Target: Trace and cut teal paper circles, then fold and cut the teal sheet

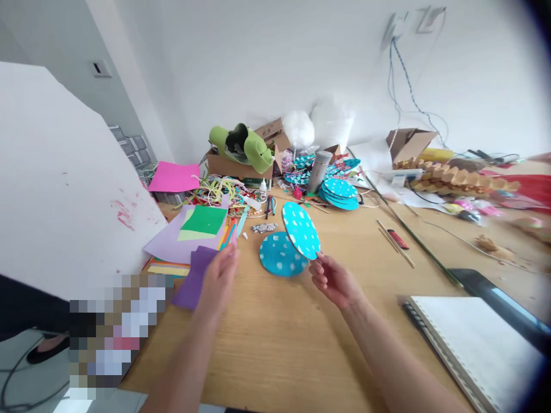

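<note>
A blue disc with pale spots [300, 229] is pinched at its lower edge by my right hand [333, 280], tilted up above the table. Behind and below it, a second spotted blue disc [278, 255] lies on the wooden table [267, 344]. My left hand [221, 272] is beside the purple paper [196, 278], its fingers pointing up near a pink strip; whether it grips anything is blurred. Green sheets [204, 221] rest on lilac paper [166, 241] at the left.
A stack of blue discs [340, 195] and a metal flask [319, 172] stand at the back. Coloured strips [219, 192] lie back left. On the right are a long green stick [408, 229], a red cutter [398, 239] and a spiral notebook [477, 350].
</note>
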Demonstrator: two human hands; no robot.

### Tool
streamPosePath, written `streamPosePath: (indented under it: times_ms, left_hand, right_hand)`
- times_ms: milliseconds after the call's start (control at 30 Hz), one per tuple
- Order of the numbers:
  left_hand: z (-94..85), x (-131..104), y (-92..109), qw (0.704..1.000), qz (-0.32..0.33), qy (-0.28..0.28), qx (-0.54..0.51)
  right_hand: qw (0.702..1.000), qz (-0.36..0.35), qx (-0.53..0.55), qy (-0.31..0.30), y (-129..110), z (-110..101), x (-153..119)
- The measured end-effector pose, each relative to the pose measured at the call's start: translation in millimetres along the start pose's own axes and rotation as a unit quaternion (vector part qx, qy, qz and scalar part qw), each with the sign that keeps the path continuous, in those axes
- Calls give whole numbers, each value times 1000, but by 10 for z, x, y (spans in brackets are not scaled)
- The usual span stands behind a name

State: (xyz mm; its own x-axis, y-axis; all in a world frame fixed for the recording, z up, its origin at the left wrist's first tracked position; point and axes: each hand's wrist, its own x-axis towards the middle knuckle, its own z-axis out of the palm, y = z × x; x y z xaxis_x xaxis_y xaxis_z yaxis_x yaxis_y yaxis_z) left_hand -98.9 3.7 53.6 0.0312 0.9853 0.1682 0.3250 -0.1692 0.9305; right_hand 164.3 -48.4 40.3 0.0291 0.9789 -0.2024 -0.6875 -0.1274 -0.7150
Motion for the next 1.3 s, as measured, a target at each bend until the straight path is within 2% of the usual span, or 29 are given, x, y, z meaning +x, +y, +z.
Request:
streamPosePath:
  times_ms: [33, 133, 233, 333, 433, 533, 633, 767, 867, 933, 1000, 1067, 1167, 1233, 1300]
  left_hand:
    - [142, 18, 16, 998, -30, -33, -40]
    - [424, 70, 3, 997, -11, -16, -69]
    - [462, 104, -35, 995, -6, -20, -95]
    - [393, 136, -88, 992, -48, -29, -114]
    - [366, 162, -162, 992, -56, -24, -108]
    - [411, 164, -225, 995, -43, -19, -89]
    - [474, 137, -257, 997, -23, -51, -53]
    - [519, 70, -269, 994, 6, -107, -17]
    - [527, 11, -259, 986, 24, -166, 24]
    - [527, -20, -240, 977, 47, -195, 67]
    - [522, -40, -211, 966, 87, -209, 123]
    - [516, -48, -181, 953, 124, -215, 176]
    - [509, -49, -150, 941, 143, -222, 212]
    - [510, -47, -145, 939, 144, -223, 218]
    - [514, -47, -149, 940, 144, -222, 217]
  right_hand:
    - [1000, 1, 0, -6, 5, 17, 3]
    - [1000, -16, -3, -22, -123, -3, -75]
    - [994, -38, -89, -59, -368, -125, -281]
    - [970, 33, -219, -96, -474, -249, -511]
    - [919, 160, -336, -130, -294, -287, -620]
    - [850, 225, -456, -135, 5, -255, -573]
    - [813, 229, -526, -102, 158, -203, -471]
    - [771, 226, -587, -100, 107, -129, -403]
    - [714, 180, -670, -90, 78, -68, -391]
    - [689, 153, -703, -92, 100, -36, -378]
    - [691, 159, -698, -103, 133, -19, -360]
    - [708, 187, -672, -113, 145, -13, -344]
    - [738, 245, -615, -130, 80, -18, -304]
    - [750, 243, -606, -108, -16, -30, -221]
    - [746, 179, -640, -41, -129, -51, -56]
